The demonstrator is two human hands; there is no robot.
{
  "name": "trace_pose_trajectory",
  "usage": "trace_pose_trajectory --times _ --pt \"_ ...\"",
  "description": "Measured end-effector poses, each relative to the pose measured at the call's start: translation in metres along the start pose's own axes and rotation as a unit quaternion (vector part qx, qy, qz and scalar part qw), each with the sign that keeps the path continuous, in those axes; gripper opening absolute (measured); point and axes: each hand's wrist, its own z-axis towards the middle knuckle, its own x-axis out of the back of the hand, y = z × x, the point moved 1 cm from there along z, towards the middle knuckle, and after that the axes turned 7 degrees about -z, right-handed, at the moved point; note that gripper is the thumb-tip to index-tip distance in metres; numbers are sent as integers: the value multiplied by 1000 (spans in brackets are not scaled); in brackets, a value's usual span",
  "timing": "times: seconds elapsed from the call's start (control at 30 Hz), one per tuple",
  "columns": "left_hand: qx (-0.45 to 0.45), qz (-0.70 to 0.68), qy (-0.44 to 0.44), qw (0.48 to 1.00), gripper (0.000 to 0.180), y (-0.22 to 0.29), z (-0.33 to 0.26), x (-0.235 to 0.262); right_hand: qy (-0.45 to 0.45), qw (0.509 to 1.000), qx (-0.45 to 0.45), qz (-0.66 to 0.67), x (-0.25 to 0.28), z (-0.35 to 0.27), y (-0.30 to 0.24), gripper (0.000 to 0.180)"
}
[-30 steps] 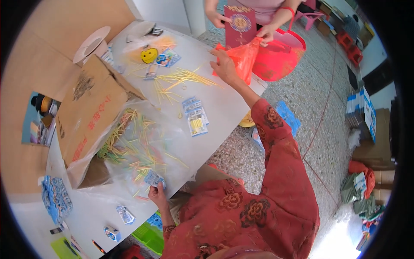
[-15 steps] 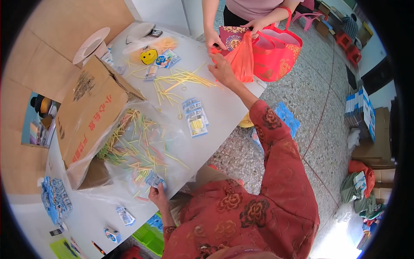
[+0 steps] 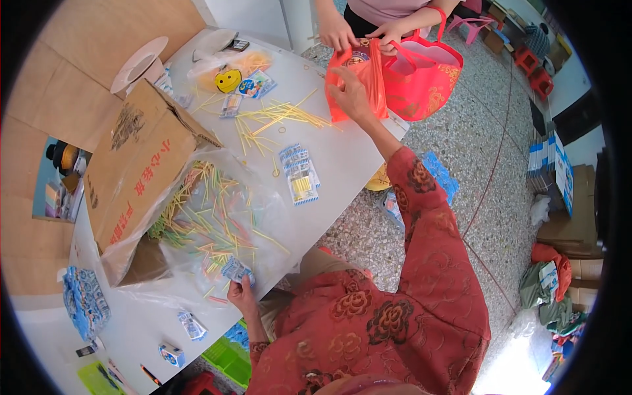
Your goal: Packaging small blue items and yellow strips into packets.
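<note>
My right hand reaches across the white table and grips the edge of an orange-red plastic bag. Another person's two hands hold the same bag open from the far side, beside a red tote bag. My left hand rests at the near table edge, pinching a small blue-and-white packet. Just beyond it lies a clear plastic sheet covered with thin yellow, green and pink sticks.
A tipped cardboard box lies at the left. Loose yellow sticks, small packets, a yellow round toy and a white hat sit on the table. Boxes and cloth line the floor at right.
The other person has brought the orange-red bag and the tote lower over the table's far corner. My right hand followed and now grips the bag's edge. My left hand stayed put.
</note>
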Motion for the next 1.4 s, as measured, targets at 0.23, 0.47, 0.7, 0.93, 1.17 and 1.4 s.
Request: trace_pose_trajectory --times 0.23,0.47,0.7,0.93,1.17,1.4 --pt "-3 -12 18 1000 14 -1 -1 1 162 986 27 -28 39 -5 7 40" --pt "-20 18 20 999 9 0 1 3 -52 997 -36 43 48 24 -15 42" --pt "4 5 43 999 7 -2 -2 2 -240 944 194 -118 -51 125 -99 53" --pt "3 -22 36 999 10 -7 -3 0 -262 917 168 -249 -91 174 -197 54" --pt "5 -18 38 999 11 -10 -4 3 -257 913 175 -265 -117 173 -227 42" --pt "11 -31 43 999 12 -6 -5 0 -224 897 247 -290 -152 176 -200 50"
